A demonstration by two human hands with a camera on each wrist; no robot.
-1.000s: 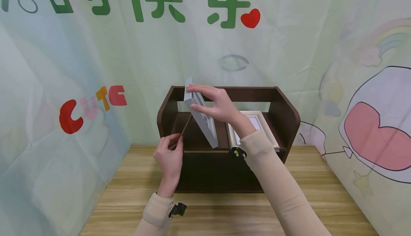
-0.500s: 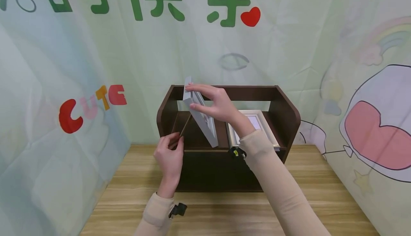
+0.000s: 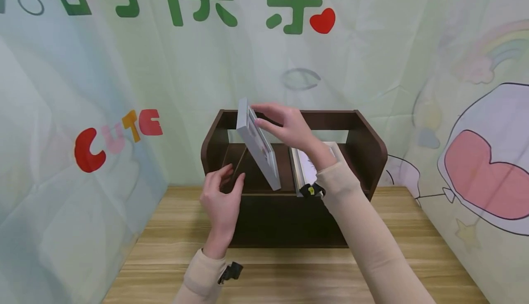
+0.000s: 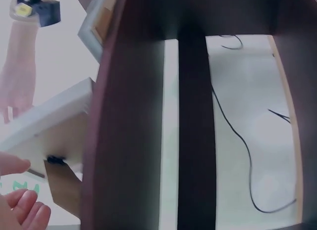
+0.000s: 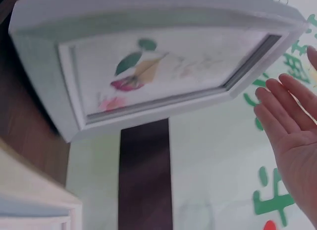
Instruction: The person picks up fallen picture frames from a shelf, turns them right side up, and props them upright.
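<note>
Against green cloth (image 3: 372, 65) we saw the grey frame (image 3: 259, 147) tilted, apparently propped by its strut (image 4: 63, 188), left hand (image 3: 221, 200) and right hand (image 3: 289, 127) loosely spread

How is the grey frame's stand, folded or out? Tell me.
Out: in the left wrist view, the brown stand angles away from the back of the grey frame.

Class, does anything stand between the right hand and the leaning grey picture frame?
Nothing visible does. In the right wrist view, open space shows between the right hand and the grey picture frame; the cream frame, off to one side, is outside that gap.
</note>
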